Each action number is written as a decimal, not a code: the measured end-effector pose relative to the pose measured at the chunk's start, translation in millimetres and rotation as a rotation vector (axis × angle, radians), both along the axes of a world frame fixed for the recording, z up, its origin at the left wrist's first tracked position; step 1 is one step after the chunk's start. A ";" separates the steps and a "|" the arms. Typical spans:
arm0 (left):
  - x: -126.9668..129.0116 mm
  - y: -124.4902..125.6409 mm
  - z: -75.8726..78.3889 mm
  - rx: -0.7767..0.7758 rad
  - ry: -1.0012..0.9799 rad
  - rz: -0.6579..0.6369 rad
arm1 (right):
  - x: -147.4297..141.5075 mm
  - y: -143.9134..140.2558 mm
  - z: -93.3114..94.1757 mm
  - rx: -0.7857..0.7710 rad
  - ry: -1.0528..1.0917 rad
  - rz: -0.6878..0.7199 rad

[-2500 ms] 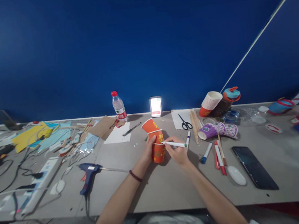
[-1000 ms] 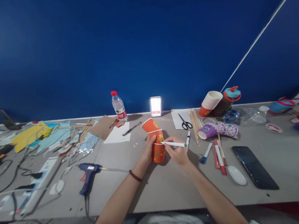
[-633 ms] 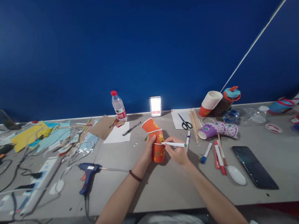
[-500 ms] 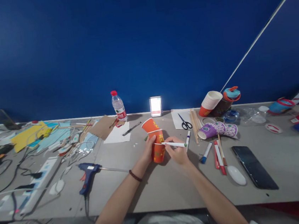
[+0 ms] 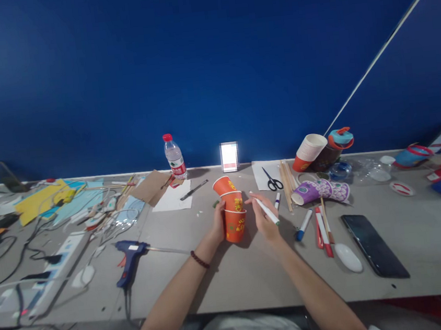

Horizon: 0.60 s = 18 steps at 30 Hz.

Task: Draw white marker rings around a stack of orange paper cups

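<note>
My left hand [image 5: 218, 222] is wrapped round the left side of a curved column of orange paper cups [image 5: 235, 226] joined end to end, with yellow print on them. The column bends to the left at its top. Between the fingers of my right hand [image 5: 265, 223] is a white marker [image 5: 267, 211] with a green end; its tip points up and left, apart from the cups. Beyond my right hand another marker [image 5: 277, 201] with a purple band lies on the table. Something small and green shows behind my left fingers.
A blue glue gun [image 5: 129, 258] with a cord lies at the left, near a power strip [image 5: 58, 274]. Behind are a water bottle [image 5: 175, 159], scissors [image 5: 273, 179] and wooden sticks [image 5: 287, 185]. To the right are purple cups [image 5: 320, 191], markers, a mouse [image 5: 348, 257] and a phone [image 5: 374, 246].
My right hand has drawn the marker away from the cups and turned it from nearly level to a steeper slant. The cups have straightened slightly and shifted a little right in my left hand.
</note>
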State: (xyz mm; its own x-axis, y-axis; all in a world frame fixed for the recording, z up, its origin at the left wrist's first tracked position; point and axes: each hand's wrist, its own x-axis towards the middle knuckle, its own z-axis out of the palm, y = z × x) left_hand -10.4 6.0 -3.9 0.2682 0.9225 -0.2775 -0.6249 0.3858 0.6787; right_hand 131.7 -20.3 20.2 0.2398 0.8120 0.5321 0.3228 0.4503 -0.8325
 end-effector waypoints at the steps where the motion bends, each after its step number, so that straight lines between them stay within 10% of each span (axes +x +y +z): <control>1: -0.1 -0.9 1.2 -0.024 0.010 -0.015 | 1.5 1.2 0.6 0.010 -0.010 -0.010; 18: -3.4 0.0 11.7 -0.198 -0.067 -0.234 | 20.5 18.4 -6.6 -0.151 0.120 0.105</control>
